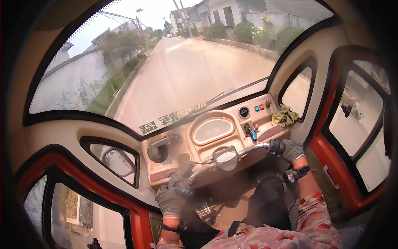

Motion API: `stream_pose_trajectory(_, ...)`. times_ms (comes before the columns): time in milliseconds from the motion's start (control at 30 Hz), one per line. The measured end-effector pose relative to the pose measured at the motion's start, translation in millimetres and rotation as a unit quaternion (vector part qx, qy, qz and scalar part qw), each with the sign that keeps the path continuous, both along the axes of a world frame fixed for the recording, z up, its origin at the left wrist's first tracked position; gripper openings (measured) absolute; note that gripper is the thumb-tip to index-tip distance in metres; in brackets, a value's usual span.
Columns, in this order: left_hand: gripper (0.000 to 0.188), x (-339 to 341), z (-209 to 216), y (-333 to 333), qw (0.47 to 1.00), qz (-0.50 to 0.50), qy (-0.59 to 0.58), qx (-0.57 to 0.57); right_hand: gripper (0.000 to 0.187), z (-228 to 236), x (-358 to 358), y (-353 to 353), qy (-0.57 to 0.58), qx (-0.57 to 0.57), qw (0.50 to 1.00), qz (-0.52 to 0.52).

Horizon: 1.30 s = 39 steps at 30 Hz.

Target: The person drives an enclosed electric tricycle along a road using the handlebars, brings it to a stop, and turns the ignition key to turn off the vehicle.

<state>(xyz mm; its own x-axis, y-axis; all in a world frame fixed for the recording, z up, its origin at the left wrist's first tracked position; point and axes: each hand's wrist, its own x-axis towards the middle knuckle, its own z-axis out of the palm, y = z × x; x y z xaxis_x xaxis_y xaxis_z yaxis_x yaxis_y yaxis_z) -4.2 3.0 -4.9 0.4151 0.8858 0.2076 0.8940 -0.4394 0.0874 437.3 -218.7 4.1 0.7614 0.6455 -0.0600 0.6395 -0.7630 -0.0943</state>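
I sit in a small enclosed vehicle with a chrome handlebar (253,148) in front of me. My left hand (171,200), in a grey glove, is closed round the bar's left grip, beside a switch block (181,186). On the right grip (275,147) my right hand (292,151) is wrapped too, in a matching glove. A band or device sits at each wrist. The bar's centre carries a pale square cover (226,158). Behind it lies an oval instrument panel (213,131) in the beige dashboard. Keys with a blue fob (253,133) hang from the dash.
Ahead through the windscreen a pale road (178,70) runs between a white wall (74,74) and bushes by houses. A crumpled olive cloth (285,116) lies on the dash's right end. Red-framed doors (323,153) flank me; a wiper (236,90) rests low on the glass.
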Motion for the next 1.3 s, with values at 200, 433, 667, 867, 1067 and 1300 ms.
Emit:
stream_pose_trajectory(200,0.030,-2.9,-11.3,6.9,1.000,-0.007,-0.019,-0.014,0.053,-5.1,3.8,0.7,-0.015,0.001,1.000,0.008)
stream_pose_trajectory(433,0.030,-1.2,-5.2,1.3,1.000,-0.003,-0.001,-0.006,0.053,1.4,-0.6,1.3,-0.009,-0.008,1.000,0.010)
stream_pose_trajectory(667,0.037,-2.3,-11.7,2.6,1.000,0.007,-0.013,-0.004,0.054,-5.2,7.2,0.0,-0.017,-0.003,1.000,0.026)
stream_pose_trajectory(867,0.037,-3.8,-13.5,3.5,0.999,-0.015,-0.035,0.006,0.053,1.0,2.7,1.1,-0.018,-0.008,1.000,0.020)
stream_pose_trajectory(1067,0.034,-2.4,-12.2,1.9,1.000,0.000,-0.014,0.017,0.053,1.5,0.5,2.3,-0.024,0.002,0.999,0.024)
stream_pose_trajectory(1300,0.034,-1.2,-9.5,3.6,1.000,0.000,0.016,-0.021,0.053,-3.4,6.0,-1.0,-0.005,0.005,1.000,0.028)
